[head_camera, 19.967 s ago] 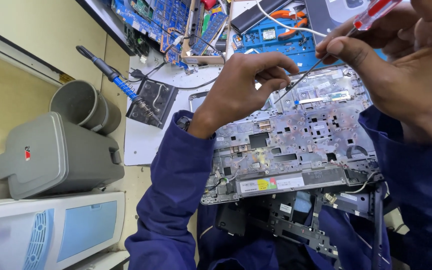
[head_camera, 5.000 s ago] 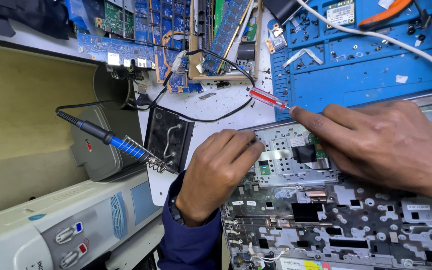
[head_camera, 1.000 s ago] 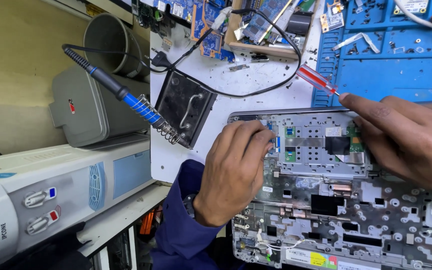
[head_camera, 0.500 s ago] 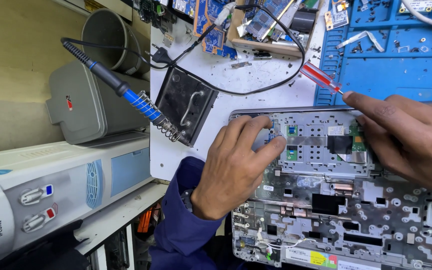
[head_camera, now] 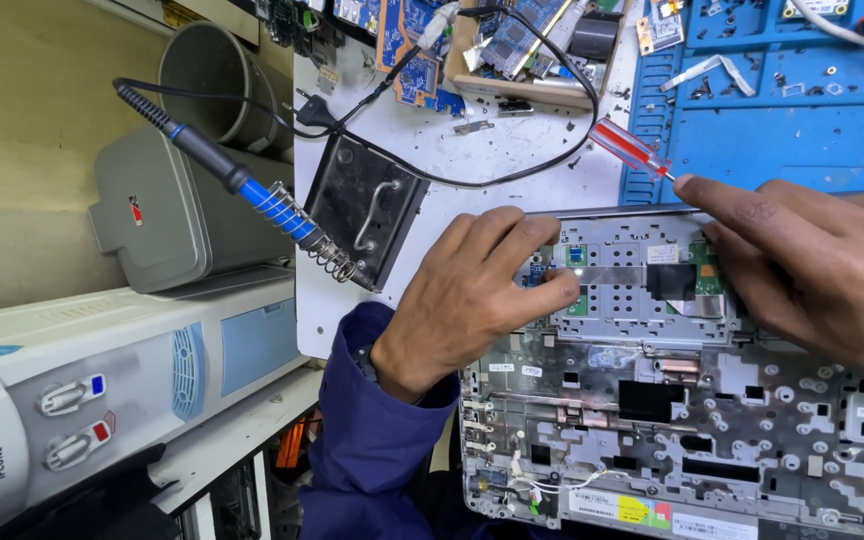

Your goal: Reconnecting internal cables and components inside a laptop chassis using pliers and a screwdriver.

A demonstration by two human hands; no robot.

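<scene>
Under the left grip, fingers spread flat and grasping nothing, lies the laptop chassis; the right grip clenches a red screwdriver just beyond its fingertips.

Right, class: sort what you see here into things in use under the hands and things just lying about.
In use:
left hand
right hand
grey metal laptop chassis
flat silver ribbon cable
red-handled screwdriver

Lying about:
blue-gripped soldering iron
black iron stand
grey plastic bin
white water dispenser
blue work mat
</scene>
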